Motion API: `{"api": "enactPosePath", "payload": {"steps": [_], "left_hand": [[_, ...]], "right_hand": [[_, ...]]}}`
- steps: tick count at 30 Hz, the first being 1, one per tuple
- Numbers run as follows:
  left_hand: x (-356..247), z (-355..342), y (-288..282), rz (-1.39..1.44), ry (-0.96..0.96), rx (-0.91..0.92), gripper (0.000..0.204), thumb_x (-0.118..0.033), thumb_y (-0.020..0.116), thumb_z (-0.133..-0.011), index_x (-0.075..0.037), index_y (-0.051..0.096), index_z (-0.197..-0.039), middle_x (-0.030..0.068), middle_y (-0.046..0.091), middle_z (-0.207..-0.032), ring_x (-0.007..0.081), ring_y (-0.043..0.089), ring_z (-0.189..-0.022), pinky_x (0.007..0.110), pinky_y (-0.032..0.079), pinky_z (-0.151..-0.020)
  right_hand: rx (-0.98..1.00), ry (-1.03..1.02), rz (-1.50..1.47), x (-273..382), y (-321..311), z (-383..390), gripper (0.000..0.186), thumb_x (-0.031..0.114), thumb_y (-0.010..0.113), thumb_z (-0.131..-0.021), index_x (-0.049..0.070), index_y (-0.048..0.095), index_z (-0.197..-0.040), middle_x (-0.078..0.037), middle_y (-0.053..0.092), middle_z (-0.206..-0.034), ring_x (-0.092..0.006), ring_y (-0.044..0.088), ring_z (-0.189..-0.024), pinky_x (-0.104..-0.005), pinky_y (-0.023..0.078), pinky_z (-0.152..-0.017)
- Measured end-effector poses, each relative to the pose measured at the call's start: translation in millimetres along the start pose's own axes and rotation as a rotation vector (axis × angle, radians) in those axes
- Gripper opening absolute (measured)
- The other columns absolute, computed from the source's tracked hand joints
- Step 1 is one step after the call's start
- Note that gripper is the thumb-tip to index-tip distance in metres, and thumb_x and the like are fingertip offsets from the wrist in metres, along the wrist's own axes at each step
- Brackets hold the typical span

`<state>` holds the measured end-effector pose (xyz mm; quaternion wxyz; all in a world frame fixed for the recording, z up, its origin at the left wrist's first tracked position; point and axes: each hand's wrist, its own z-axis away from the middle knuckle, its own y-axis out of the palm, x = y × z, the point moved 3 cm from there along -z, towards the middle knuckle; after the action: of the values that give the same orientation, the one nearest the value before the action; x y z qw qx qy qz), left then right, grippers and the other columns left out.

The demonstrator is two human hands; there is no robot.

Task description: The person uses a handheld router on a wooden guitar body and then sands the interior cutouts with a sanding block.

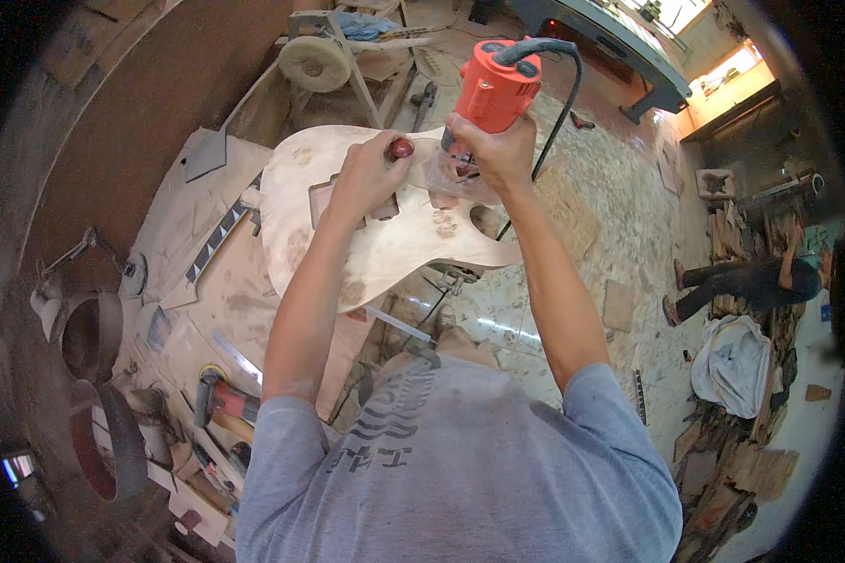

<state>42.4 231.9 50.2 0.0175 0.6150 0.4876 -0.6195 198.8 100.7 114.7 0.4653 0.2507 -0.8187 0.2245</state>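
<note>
While left grip (371, 174) holds a knob (401, 148), right grip (499, 155) clasps a red router (499, 86)

Wrapped around the router's lower housing, the right grip holds the tool over the far edge of a pale wooden electric guitar body (291, 188), its clear base (438, 180) just below the fingers. The left grip is clenched around the glossy dark-red knob, near that base; whether the two are joined cannot be told. A cut cavity (320, 200) in the wood shows on both sides of the left wrist. A black cable (578, 80) arches from the router's top and drops past the right grip's outer side. Well to the left grip's left lies a red power tool (233, 403); far right of the right grip, another person (770, 274) is near a white sack (734, 366).
</note>
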Motion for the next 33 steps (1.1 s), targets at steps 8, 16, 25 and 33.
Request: {"api": "enactPosePath", "payload": {"steps": [8,16,25,33], "left_hand": [[-7.6,1.4,-2.6,-0.03,-0.03,-0.018,0.038,-0.026,0.073,-0.09,-0.006,0.07,-0.123,0.0185,0.077,-0.108,0.036,0.074,-0.102,0.04,0.056,-0.09],[-11.4,3.9,-1.5,-0.018,0.032,-0.077,0.03,-0.021,0.07,-0.092,-0.004,0.07,-0.117,0.0231,0.075,-0.1,0.0413,0.073,-0.096,0.043,0.055,-0.084],[-5.9,2.3,1.7,0.004,-0.001,-0.031,0.04,-0.025,0.073,-0.092,-0.008,0.069,-0.128,0.0197,0.077,-0.112,0.0367,0.074,-0.104,0.042,0.056,-0.091],[-11.3,4.2,1.6,0.003,0.041,-0.103,0.032,-0.021,0.071,-0.092,-0.005,0.069,-0.119,0.0217,0.075,-0.102,0.04,0.073,-0.097,0.042,0.055,-0.085]], "right_hand": [[-0.006,0.05,0.057,-8.1,0.8,-3.7,0.048,0.033,0.09,-0.071,0.005,0.07,-0.104,-0.008,0.077,-0.09,-0.0191,0.075,-0.08,-0.0367,0.06,-0.075],[0.004,-0.036,0.062,-2.7,1.4,-5.2,0.036,0.021,0.088,-0.076,0.001,0.071,-0.101,-0.007,0.075,-0.082,-0.0151,0.071,-0.066,-0.0314,0.057,-0.061],[0.033,0.043,0.044,19.1,-2.7,-1.4,0.038,0.024,0.088,-0.076,0.002,0.071,-0.102,-0.007,0.075,-0.081,-0.0163,0.072,-0.067,-0.0332,0.058,-0.064],[0.035,0.056,-0.01,10.4,-0.5,-1.5,0.04,0.023,0.088,-0.076,0.001,0.07,-0.104,-0.008,0.075,-0.086,-0.016,0.073,-0.068,-0.0323,0.059,-0.064]]}}
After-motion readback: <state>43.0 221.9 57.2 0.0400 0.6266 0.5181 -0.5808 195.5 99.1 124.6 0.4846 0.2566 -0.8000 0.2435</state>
